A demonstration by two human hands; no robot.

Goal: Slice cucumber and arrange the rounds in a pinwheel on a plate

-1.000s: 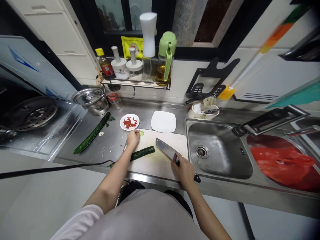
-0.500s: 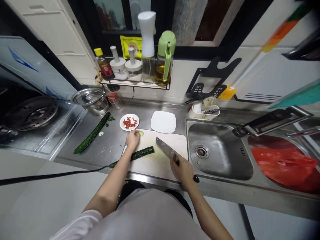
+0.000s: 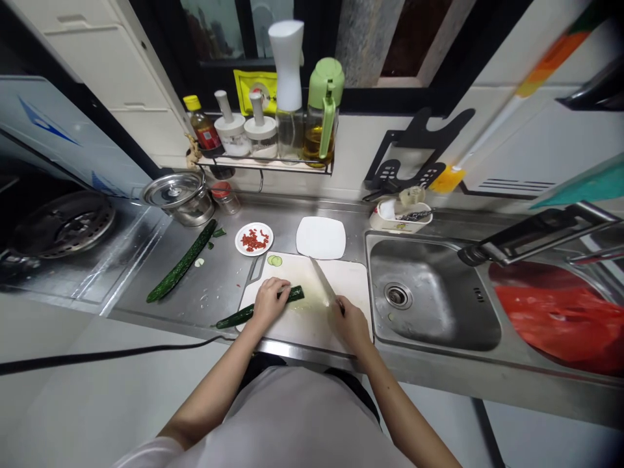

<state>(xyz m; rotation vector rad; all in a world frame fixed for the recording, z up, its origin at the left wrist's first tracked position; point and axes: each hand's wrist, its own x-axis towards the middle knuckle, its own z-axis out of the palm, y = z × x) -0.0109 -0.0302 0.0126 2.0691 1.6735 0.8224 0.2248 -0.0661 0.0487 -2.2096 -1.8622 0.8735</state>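
Observation:
My left hand (image 3: 271,300) is closed over the middle of a dark green cucumber (image 3: 238,318), which lies across the white cutting board (image 3: 316,328). The cucumber's cut end sticks out to the right of my fingers. My right hand (image 3: 351,325) grips the handle of a kitchen knife (image 3: 322,279). Its blade stands on edge, pointing away from me, to the right of the cucumber and apart from it. Thin pale cucumber slices (image 3: 275,260) lie at the board's far left corner. Wet smears mark the board near the blade.
Beyond the board are a small plate (image 3: 240,245) of chopped red pieces and a white square plate (image 3: 320,238). A second cucumber (image 3: 182,265) lies left. The sink (image 3: 433,325) adjoins the board's right side. A lidded steel pot (image 3: 195,211) stands back left.
My left hand has come back from the far left corner, leaving a slice there, and now holds the cucumber. The knife has turned so its blade stands more upright.

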